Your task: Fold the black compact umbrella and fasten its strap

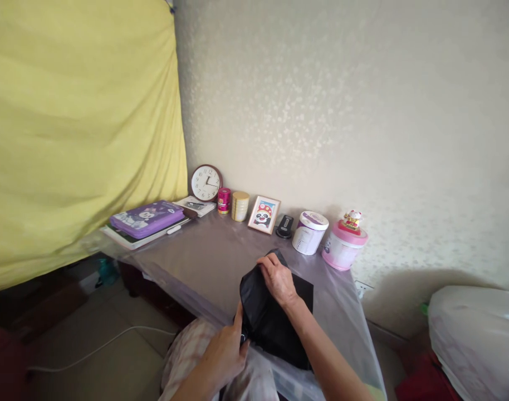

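A black plastic bag [271, 326] lies on the plastic-covered table [213, 259] near its front edge. My left hand [225, 351] grips the bag's near left edge, thumb up along it. My right hand [278, 278] lies flat on top of the bag's far part, fingers curled over its upper edge.
Along the wall stand a round clock [205, 182], a small red tin [223, 200], a gold tin [240, 205], a framed panda picture [263, 214], a black object [285, 226], a white tub [309, 232] and a pink tub [343, 245] with a figurine. Purple case [146, 218] on books at left. Yellow curtain [71, 128].
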`<state>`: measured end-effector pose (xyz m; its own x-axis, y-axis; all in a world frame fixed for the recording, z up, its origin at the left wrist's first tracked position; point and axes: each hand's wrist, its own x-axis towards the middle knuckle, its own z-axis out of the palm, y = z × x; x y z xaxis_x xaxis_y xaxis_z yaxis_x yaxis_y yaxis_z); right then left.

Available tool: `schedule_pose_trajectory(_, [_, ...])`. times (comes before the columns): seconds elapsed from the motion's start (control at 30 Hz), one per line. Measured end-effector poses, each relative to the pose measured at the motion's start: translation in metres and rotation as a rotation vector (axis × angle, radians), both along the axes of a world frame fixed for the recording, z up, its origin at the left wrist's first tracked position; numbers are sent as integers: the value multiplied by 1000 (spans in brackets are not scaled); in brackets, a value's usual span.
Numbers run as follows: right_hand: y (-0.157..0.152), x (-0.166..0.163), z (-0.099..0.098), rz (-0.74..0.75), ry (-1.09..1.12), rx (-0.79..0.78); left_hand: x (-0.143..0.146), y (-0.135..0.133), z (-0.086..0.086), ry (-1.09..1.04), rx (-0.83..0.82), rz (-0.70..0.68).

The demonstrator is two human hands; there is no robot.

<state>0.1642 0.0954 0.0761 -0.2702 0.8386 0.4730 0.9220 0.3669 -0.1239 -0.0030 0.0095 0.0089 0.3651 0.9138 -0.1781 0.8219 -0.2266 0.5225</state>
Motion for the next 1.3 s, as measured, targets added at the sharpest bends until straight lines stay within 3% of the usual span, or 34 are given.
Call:
schedule_pose_trajectory(0.2, [11,-18,-33,-24,-89,-45,3,-4,6,45,6,2])
schedule_pose_trajectory(0.33, [12,-19,-46,-33,-129,-38,2,-4,4,40,12,-8])
schedule_pose_trajectory(0.6, [12,-20,-47,-41,-160,-22,3,-10,6,-37,34,120])
schedule_pose_trajectory(0.7, [12,-20,-46,-46,-164,-36,3,-11,11,-58,64,49])
schedule_pose_trajectory(0.8, [13,-21,-46,-39,-159,-50,4,-10,13,64,59,-26])
schedule_pose_trajectory(0.97, [14,-21,-44,-14,-86,-76,9,-9,8,152,57,-16])
schedule_pose_trajectory(1.2, [-18,-5,-42,282,73,-97,13,-11,4,168,51,4])
schedule_pose_trajectory(1.3, [-22,6,-47,290,20,-79,14,-12,4,166,37,7])
